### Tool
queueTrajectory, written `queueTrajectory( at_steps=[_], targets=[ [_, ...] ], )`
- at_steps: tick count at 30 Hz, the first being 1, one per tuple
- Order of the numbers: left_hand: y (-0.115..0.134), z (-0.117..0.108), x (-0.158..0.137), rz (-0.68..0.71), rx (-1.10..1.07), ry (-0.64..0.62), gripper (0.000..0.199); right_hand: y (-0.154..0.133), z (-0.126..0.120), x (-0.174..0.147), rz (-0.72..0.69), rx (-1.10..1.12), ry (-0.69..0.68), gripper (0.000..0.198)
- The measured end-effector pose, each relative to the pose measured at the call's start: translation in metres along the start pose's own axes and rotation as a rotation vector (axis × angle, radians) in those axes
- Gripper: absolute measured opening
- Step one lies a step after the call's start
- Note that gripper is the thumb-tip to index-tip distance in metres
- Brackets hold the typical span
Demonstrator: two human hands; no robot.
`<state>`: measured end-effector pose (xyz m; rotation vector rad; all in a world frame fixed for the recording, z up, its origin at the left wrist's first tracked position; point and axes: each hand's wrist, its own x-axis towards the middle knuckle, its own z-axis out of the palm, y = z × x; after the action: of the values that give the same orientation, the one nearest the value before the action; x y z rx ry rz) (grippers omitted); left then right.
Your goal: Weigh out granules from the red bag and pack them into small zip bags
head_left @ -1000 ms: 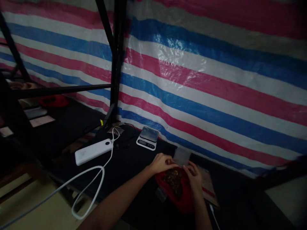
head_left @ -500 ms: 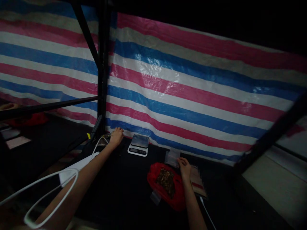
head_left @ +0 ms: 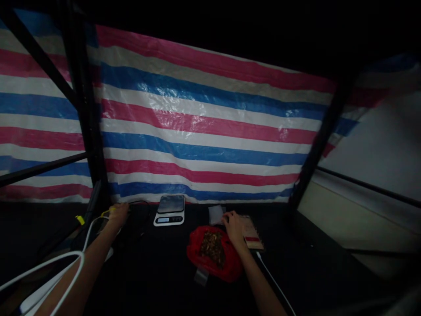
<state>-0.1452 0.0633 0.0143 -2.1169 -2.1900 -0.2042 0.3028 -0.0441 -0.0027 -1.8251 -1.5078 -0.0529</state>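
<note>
Since one second ago, the left hand has gone from the red bag over to the wires by the black post. The right hand has stayed near the red bag, and the whole view has turned to the right.

The red bag lies open on the black worktop, in front of the right hand and just left of its wrist. It is full of small brown bits. A little clear bag lies flat behind it. The right hand's grip is bent at the edge of the clear bag, but I cannot tell if it pinches it. I cannot tell what the left hand's grip has, as it is too dark and small.

A white scale sits between the hands. Its small screen is lit, but the numbers and button marks are too tiny to read. To the right of the right hand is a flat brown thing with a red band. Any words on it are too dim to read.
</note>
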Motion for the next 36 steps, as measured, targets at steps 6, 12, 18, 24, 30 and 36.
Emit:
queueTrajectory(
  at_steps=[6, 12, 18, 24, 30, 36],
  targets=[
    [0.003, -0.018, 0.014, -0.070, -0.035, 0.160, 0.030, -0.016, -0.023, -0.001, -0.104, 0.192, 0.097, 0.023],
    [0.085, -0.046, -0.004, -0.024, -1.153, 0.158, 0.043, -0.054, -0.009, -0.007, -0.002, 0.801, -0.305, 0.033],
    [0.202, -0.029, -0.089, 0.080, -1.678, 0.160, 0.043, -0.088, 0.000, -0.006, 0.065, 1.211, -0.721, 0.033],
    [0.229, -0.007, -0.110, 0.141, -1.697, 0.030, 0.033, -0.064, 0.005, 0.006, 0.142, 1.105, -0.546, 0.024],
    [0.217, 0.004, -0.101, 0.291, -1.582, -0.472, 0.037, -0.044, 0.017, 0.004, 0.046, 1.005, -0.503, 0.020],
    [0.207, 0.000, -0.104, 0.397, -1.599, -0.704, 0.033, -0.041, 0.019, -0.001, 0.024, 0.988, -0.478, 0.026]
  ],
)
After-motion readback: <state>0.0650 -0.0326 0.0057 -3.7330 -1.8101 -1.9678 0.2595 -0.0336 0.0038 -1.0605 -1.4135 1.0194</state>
